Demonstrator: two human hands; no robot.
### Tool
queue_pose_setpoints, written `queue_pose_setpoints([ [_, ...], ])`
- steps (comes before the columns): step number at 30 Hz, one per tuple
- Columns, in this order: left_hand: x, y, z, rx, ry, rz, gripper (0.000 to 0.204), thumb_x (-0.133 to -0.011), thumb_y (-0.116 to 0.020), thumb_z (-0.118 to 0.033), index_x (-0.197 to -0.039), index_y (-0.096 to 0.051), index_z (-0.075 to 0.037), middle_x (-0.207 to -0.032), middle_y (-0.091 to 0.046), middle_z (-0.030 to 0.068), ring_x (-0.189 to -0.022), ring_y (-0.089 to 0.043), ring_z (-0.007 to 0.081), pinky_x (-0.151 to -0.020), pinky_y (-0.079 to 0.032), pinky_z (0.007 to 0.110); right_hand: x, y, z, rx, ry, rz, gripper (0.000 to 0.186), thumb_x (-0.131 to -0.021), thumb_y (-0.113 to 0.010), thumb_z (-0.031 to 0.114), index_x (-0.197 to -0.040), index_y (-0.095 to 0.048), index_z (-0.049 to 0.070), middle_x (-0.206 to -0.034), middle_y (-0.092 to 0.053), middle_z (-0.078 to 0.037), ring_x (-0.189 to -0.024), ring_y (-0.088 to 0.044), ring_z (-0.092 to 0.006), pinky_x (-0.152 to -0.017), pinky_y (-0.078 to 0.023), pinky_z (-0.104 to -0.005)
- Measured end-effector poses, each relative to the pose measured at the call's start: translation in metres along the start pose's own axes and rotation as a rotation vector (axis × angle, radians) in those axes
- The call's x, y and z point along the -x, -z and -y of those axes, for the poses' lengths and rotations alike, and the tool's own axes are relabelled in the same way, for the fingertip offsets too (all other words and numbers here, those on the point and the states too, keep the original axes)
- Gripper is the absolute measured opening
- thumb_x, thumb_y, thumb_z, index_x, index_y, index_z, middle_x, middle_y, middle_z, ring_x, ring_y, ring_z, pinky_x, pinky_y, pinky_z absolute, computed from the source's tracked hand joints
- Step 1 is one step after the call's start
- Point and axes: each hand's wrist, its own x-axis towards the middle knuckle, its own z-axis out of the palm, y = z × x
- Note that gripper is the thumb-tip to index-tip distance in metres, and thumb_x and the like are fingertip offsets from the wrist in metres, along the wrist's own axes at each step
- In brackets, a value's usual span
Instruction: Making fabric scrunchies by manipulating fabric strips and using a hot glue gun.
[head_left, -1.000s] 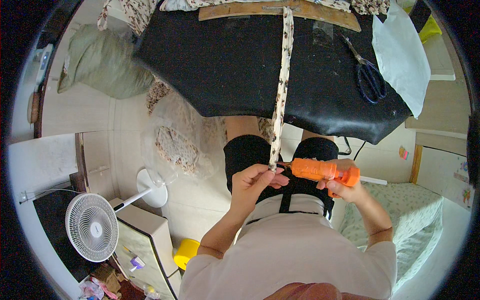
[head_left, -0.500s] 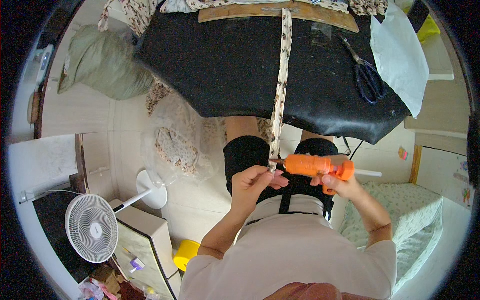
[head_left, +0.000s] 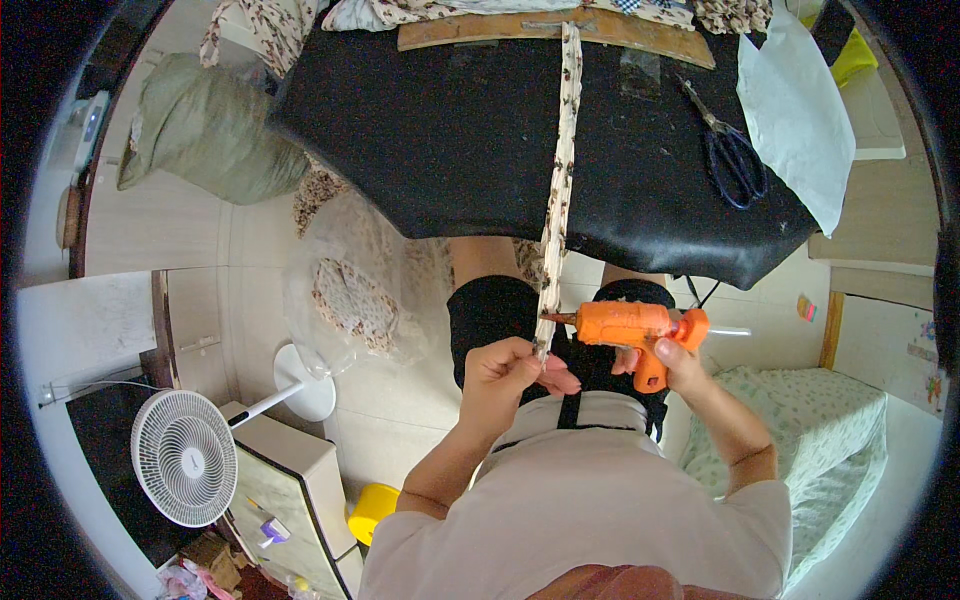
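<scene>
My left hand (head_left: 505, 380) pinches the near end of a long patterned fabric strip (head_left: 562, 150), cream with dark spots. The strip runs from my fingers over the front edge of the black-covered table (head_left: 450, 140) to a curved wooden board (head_left: 470, 27) at the back. In my right hand (head_left: 682, 368) is an orange hot glue gun (head_left: 630, 325), its handle pointing down toward me. Its brown nozzle points left and meets the strip just above my left fingers. A pale glue stick shows behind the gun. Whether glue is coming out is too small to tell.
Dark-handled scissors (head_left: 735, 165) and a pale sheet (head_left: 795, 130) lie on the table's right side. Left of my legs, a clear plastic bag (head_left: 345, 290) with patterned fabric rests on the floor. A white fan (head_left: 185, 458) stands at lower left, near a yellow bucket (head_left: 372, 512).
The glue gun has turned so its handle shows more fully, and its nozzle has dropped slightly along the strip. My left hand keeps its pinch, slightly lower.
</scene>
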Motion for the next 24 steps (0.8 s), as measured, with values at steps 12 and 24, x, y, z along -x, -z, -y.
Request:
queue_pose_setpoints([
  [12, 0.001, 0.003, 0.004, 0.277, 0.024, 0.106, 0.027, -0.093, -0.053, -0.021, -0.083, -0.061, 0.004, -0.075, -0.066, 0.0188, -0.069, -0.068, 0.0285, -0.061, -0.056, 0.035, -0.029, -0.003, -0.007, -0.015, 0.031, -0.044, 0.052, -0.087, -0.054, 0.043, -0.109, -0.055, -0.004, -0.075, -0.06, -0.01, -0.071, -0.061, -0.0229, -0.068, -0.051, -0.0352],
  [24, 0.003, 0.001, -0.004, 0.141, -0.001, 0.028, 0.034, -0.089, -0.06, -0.029, -0.075, -0.056, 0.001, -0.071, -0.065, 0.0184, -0.063, -0.067, 0.0308, -0.054, -0.053, 0.036, -0.045, -0.011, -0.008, -0.019, 0.091, -0.13, 0.041, -0.091, -0.051, 0.034, -0.107, -0.055, -0.003, -0.081, -0.061, -0.01, -0.072, -0.061, -0.021, -0.069, -0.051, -0.0341],
])
